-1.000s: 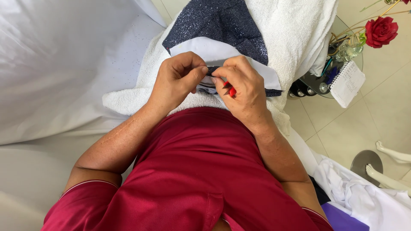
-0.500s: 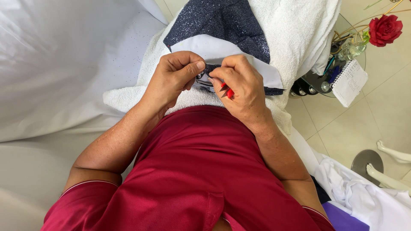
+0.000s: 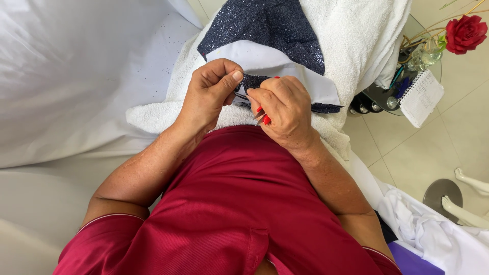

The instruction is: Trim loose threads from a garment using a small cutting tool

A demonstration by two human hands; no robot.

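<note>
A dark blue glittery fabric [image 3: 265,28] with a white lining strip [image 3: 270,58] lies over a white towel [image 3: 351,35] in front of me. My left hand [image 3: 211,91] pinches the near edge of the dark fabric between thumb and fingers. My right hand [image 3: 282,109] is closed around a small red-handled tool [image 3: 264,116], its thin metal part meeting the fabric edge right beside the left thumb. Both hands touch at the fabric, above my red shirt. What the tool's tip does is hidden by the fingers.
A white sheet [image 3: 66,71] covers the surface at left. At right, a small glass table [image 3: 392,89] holds a red rose [image 3: 464,33], a notepad [image 3: 422,98] and small bottles. A mannequin's feet on a round base [image 3: 448,196] and white cloth [image 3: 433,229] lie on the tiled floor.
The hands stay together on the fabric edge; the fingers shift slightly and the left thumb now presses further over the edge.
</note>
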